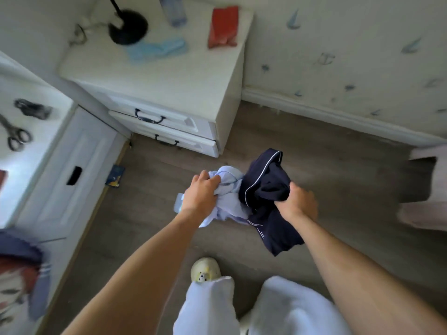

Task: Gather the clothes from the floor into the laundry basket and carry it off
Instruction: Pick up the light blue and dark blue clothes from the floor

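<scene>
Grey wood floor below, white bedside drawers ahead. Left hand bunches a pale blue garment, right hand clutches a navy garment with white piping, both lifted above the floor, touching each other.

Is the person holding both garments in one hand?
No, the left hand grips the light blue garment and the right hand grips the navy garment.

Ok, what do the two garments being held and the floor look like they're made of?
Navy garment: soft matte cloth, maybe cotton; it drapes in loose folds, with white piping. Pale blue garment: thin fabric, likely cotton; it crumples finely. Floor: grey-brown wood-look planks, perhaps laminate; faint plank seams and grain.
</scene>
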`<move>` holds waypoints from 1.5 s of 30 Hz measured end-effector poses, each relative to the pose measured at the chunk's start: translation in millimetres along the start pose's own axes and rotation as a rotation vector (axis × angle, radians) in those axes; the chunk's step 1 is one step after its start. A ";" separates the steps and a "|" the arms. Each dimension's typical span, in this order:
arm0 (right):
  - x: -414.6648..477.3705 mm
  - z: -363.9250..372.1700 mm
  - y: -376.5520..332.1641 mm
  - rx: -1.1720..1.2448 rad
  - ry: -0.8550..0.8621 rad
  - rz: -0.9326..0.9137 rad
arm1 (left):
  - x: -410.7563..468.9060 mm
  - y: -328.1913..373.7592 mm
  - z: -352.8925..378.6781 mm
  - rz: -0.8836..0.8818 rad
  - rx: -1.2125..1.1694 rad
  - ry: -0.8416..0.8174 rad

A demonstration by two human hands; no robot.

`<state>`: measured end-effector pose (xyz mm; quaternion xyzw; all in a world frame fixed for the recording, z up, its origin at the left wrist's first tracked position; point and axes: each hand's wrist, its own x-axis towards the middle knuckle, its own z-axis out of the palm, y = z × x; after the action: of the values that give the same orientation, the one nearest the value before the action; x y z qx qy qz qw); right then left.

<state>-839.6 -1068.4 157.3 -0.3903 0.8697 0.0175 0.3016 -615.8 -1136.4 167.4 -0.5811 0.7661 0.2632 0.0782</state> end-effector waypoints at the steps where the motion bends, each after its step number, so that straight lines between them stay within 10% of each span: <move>1: -18.5 -27.3 -7.4 -0.051 0.003 -0.020 | -15.9 10.7 -28.7 -0.006 -0.016 0.002; 11: -165.3 -218.0 -89.0 0.066 -0.106 -0.274 | -150.2 86.4 -239.0 -0.064 -0.133 0.157; 24: -344.7 -342.4 -152.6 -0.007 -0.030 -1.183 | -379.7 117.7 -354.5 -0.264 -0.239 0.819; 35: -593.8 -279.5 -163.2 -0.321 -0.295 -1.790 | -693.6 114.0 -288.9 -0.769 -0.193 1.053; 45: -884.1 -130.1 -34.1 -0.420 -0.579 -2.203 | -1014.4 165.5 -126.5 -1.203 -0.177 1.217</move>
<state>-428.7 -535.8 746.6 -0.9603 -0.0634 -0.0221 0.2707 -429.5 -306.7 758.3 -0.9324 0.2132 -0.1215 -0.2654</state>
